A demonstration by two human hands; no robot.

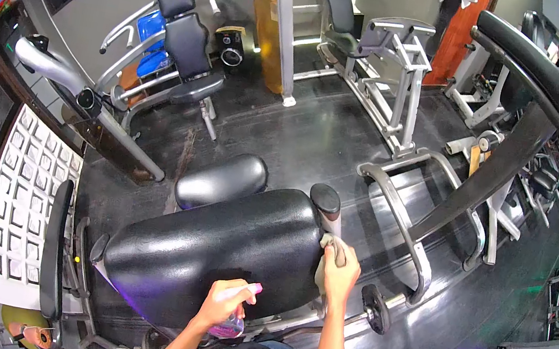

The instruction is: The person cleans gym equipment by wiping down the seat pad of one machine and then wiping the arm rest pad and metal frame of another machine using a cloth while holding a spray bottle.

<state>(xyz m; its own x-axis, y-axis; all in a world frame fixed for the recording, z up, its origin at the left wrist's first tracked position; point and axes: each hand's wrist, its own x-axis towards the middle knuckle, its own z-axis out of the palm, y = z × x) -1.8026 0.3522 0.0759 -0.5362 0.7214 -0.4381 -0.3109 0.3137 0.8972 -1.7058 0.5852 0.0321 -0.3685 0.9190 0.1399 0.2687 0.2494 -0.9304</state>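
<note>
— As you look down past the forearms, what do the hands have?
— Just before six, the right hand would be wrong; the left hand [227, 300] is at about half past six, fingers wrapped round a clear plastic spray bottle with a pink nozzle tip [229, 326]. The right hand [343, 272], near five, pinches a pale, crumpled cloth [335, 246] at the big cushion's right end.
— And that surface?
— A broad, rounded black cushion [209, 244], glossy, streaked with white light, purple along its lower left edge. Just beyond lies a smaller, rounded black pad [223, 181].
— The room?
— A dark, shiny, scuffed floor [286, 135] spreads outward. At half past eight stands a white panel with a grid pattern [32, 196]; at half past ten, a silver-framed machine with black padding [189, 45]. Farther off, a yellow-brown pillar [266, 24] rises near twelve, and an orange-red door [451, 48] shows at half past one.
</note>
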